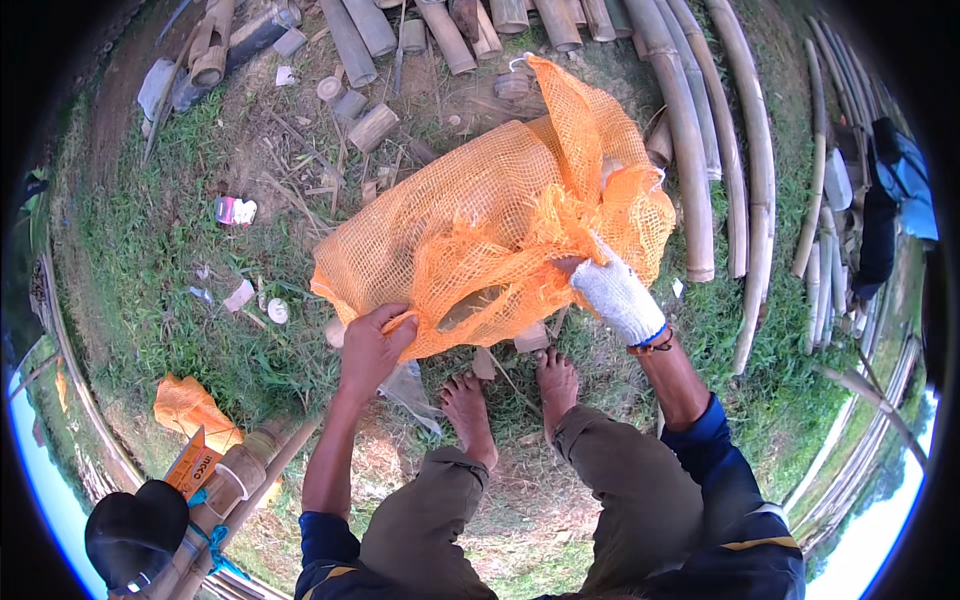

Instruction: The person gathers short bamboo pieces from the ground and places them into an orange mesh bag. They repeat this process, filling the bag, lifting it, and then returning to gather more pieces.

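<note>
A large orange mesh sack (pixel 450 195) spreads in front of me, above the grass and just beyond my bare feet. It has a torn, frayed stretch with a gap near its lower edge. My left hand (pixel 375 350), bare, pinches the sack's near edge at the left between thumb and fingers. On the right, my right hand (pixel 615 295) wears a white knit glove and grips a bunched, frayed part of the mesh; its fingertips are partly hidden in the folds. Wooden or bamboo bits (pixel 531 337) lie under the sack's near edge.
Long bamboo poles (pixel 690 170) lie at the right. Cut bamboo lengths (pixel 555 25) line the far side, with a short offcut (pixel 373 128) nearer. A pink-and-white packet (pixel 235 210) sits on the grass. At lower left, a black cap (pixel 135 535) rests by a bamboo post (pixel 240 475).
</note>
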{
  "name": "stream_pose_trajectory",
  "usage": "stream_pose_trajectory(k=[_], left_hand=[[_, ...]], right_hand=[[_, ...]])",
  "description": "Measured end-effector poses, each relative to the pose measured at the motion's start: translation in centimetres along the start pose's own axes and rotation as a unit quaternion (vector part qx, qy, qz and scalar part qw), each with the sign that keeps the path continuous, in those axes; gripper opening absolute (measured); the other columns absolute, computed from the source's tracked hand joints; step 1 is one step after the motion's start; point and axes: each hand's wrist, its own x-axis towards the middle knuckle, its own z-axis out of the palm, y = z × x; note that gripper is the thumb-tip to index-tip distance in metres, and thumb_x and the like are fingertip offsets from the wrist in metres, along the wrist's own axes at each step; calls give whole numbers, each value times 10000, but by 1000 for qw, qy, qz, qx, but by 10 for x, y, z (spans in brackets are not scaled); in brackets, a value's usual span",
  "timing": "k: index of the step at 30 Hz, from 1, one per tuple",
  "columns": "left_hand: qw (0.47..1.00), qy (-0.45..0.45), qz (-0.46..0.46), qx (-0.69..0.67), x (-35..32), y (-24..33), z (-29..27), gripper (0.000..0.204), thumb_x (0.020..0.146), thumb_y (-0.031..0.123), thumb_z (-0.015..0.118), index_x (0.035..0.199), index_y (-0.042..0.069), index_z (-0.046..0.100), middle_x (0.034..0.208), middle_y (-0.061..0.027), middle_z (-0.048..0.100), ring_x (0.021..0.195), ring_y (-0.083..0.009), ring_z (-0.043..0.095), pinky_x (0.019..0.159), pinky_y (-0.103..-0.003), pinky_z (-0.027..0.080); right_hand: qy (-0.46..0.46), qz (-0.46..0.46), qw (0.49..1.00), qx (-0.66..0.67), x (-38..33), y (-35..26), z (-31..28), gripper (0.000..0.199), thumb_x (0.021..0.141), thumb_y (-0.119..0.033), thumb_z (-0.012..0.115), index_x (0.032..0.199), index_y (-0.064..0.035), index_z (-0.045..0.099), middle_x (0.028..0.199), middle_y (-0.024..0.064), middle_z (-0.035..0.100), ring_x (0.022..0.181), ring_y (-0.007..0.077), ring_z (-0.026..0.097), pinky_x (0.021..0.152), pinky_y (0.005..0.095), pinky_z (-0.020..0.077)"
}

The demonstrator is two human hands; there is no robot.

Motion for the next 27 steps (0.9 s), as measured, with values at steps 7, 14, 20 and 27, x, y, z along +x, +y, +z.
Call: stream_pose_trajectory(k=[7,14,20,27], left_hand=[[993,39,-52,-100,-98,61,-41,273,1016,225,718,940,-35,753,716,26,647,663,-38,513,592,-264,446],[968,127,-146,-157,-309,232,-136,321,985,279,743,904,-32,742,702,-22,641,655,-69,525,608,-300,467],[940,188,-176,-222,-493,395,-215,276,974,207,742,830,-26,710,691,12,622,668,-49,521,611,-277,459],[899,325,-174,-238,-665,481,-242,270,1026,180,669,803,28,663,670,59,548,613,-30,428,540,-251,342]], right_hand=[[51,-28,996,-70,-79,-53,-16,305,1029,-112,588,1308,-29,681,1064,71,770,965,177,691,1090,347,497],[11,-65,970,-233,-327,-146,-12,357,954,-61,612,1300,-65,696,1063,94,753,1066,207,703,1182,374,404],[-1,55,998,9,-553,-321,-12,526,1005,-66,686,1496,-11,503,1248,74,724,1095,138,668,956,305,554],[-157,-181,915,-323,-675,-385,-32,292,989,-55,645,1279,-28,643,1115,56,708,1121,166,682,1162,403,450]])
